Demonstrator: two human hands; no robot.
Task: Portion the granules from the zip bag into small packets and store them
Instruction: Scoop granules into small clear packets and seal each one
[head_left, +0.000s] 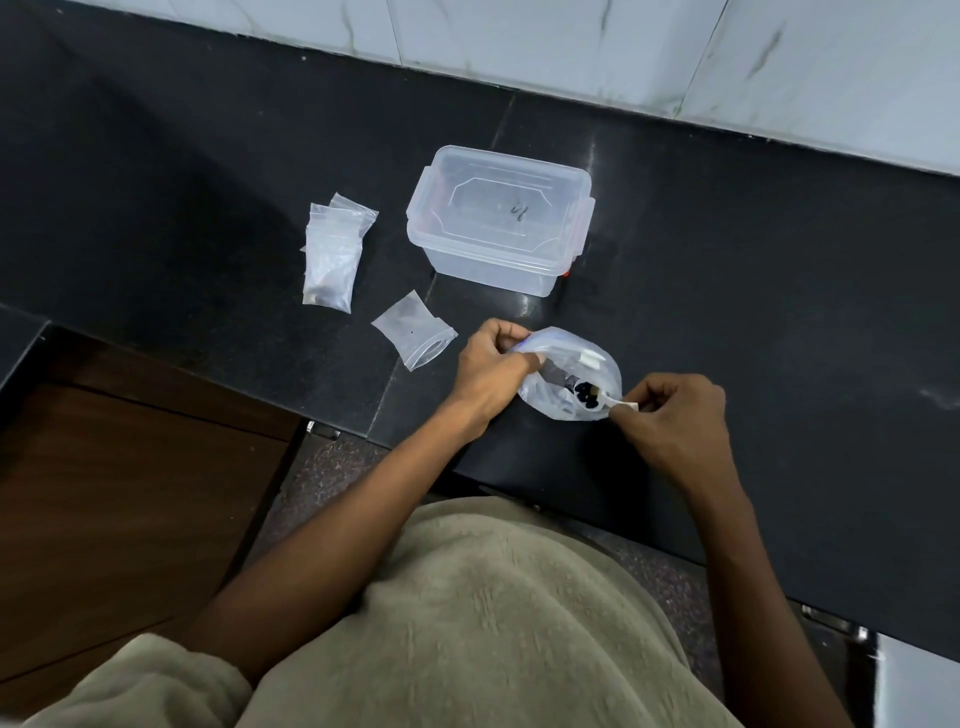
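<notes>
On the black counter (208, 171) sits a clear lidded box (498, 218), its contents unclear, with small packets (332, 254) to its left. Nearer, the left hand (491, 369) grips the open zip bag (571, 376) while the right hand (675, 421) pinches a white spoon (610, 400) of dark granules (587, 392) inside.

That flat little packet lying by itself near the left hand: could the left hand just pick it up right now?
Probably not straight away. The packet lies bare on the counter with nothing between, but the left hand is holding the zip bag open, so it must let go first.

open clear zip bag (569, 374), dark granules (587, 393) inside; small packets (332, 254) left
</notes>
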